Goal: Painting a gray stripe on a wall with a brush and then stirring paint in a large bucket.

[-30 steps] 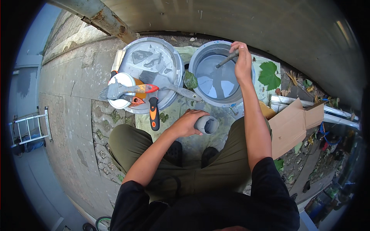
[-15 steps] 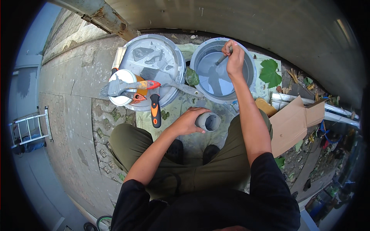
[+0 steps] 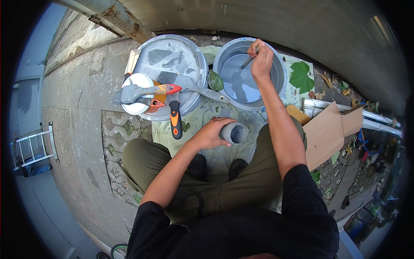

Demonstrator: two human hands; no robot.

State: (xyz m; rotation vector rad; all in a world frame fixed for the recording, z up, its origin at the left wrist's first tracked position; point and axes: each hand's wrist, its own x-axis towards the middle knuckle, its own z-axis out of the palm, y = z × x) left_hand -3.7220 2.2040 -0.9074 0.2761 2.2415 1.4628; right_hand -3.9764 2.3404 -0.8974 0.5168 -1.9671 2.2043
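My left hand (image 3: 210, 134) is wrapped round a small grey cup (image 3: 242, 133), whose open mouth is tilted toward the right and shows a dark inside. Above a grey bucket (image 3: 282, 80), my right hand (image 3: 263, 60) grips a grey-coated stick (image 3: 246, 64); its lower end reaches the grey paint (image 3: 235, 80). Whether the stick carries a brush or paddle below the surface cannot be made out. A green leaf (image 3: 215, 80) lies between this bucket and a round paint-smeared lid or tub (image 3: 196, 56) on the left.
On the round tub rest a long-handled brush (image 3: 202, 91), a white-lidded container (image 3: 137, 80) with red-handled paintbrushes (image 3: 151, 90), and an orange-black handled tool (image 3: 175, 121). A cardboard piece (image 3: 330, 136) lies at right, beside white rails. A metal ladder (image 3: 34, 146) is far left.
The view has shifted slightly, and the tub and bucket sit a little higher in it. Both hands keep their grips; the right hand and stick have moved only a little.
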